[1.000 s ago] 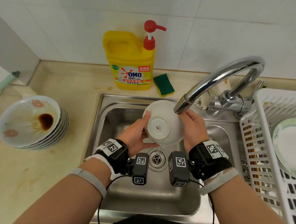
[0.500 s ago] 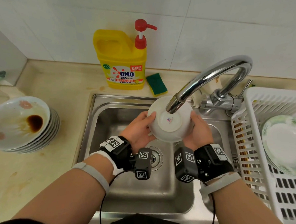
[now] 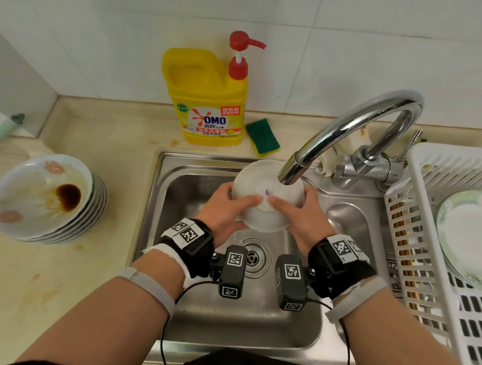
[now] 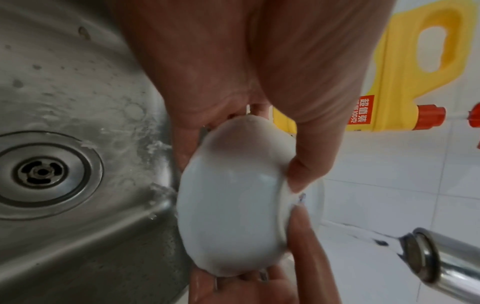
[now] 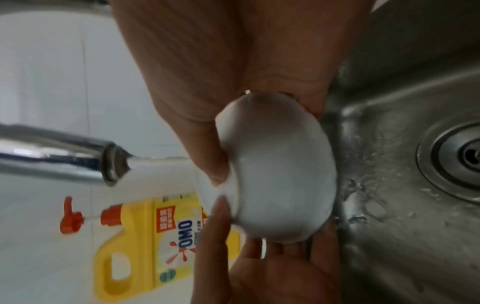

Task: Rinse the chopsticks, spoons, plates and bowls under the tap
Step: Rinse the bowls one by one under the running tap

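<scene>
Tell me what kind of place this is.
Most likely a home kitchen's washing-up corner: a steel sink with a tap, a detergent jug on the counter, and a drying rack holding plates.

The space over the sink is taken up at its far half by the bowl, which is held between the left hand and the right hand right under the mouth of the tap. Passage from the right is barred by the tap's arch and by the white rack standing just beside the basin. The near half of the basin, around the drain, is left free. To the left, bare counter lies between the sink and the stack of dirty plates. Behind the sink, the detergent bottle and sponge stand against the wall.
</scene>
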The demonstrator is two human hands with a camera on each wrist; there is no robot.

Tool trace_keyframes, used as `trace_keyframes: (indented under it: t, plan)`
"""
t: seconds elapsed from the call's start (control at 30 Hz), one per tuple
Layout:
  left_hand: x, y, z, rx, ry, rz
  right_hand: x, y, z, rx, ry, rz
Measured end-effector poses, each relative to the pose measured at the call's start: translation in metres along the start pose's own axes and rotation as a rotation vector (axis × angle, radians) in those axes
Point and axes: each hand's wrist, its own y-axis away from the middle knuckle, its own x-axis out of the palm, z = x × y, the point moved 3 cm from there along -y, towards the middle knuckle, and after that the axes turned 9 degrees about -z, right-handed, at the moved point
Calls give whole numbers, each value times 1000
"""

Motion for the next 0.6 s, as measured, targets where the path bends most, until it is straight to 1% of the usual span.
trace_keyframes:
  t: [0.13,0.23,0.33,0.43,0.5,0.6]
  plan:
    - [-8,1,1,24,-47,-49,7,-1,-2,-44,126,71]
    - [-16,5,2,-4,-46,-85,14,-1,1,-87,208,81]
    - [-23,7,4,-34,-38,-69,24,-1,6,-114,291,4]
    - [-26,9,6,-26,-79,-53,34,-1,11,-84,389,-115]
    - [-26,10,6,-18,-97,-49,36,-2,12,-18,372,-141]
    - [-28,11,4,-7,-117,-65,31,-1,9,24,250,-105]
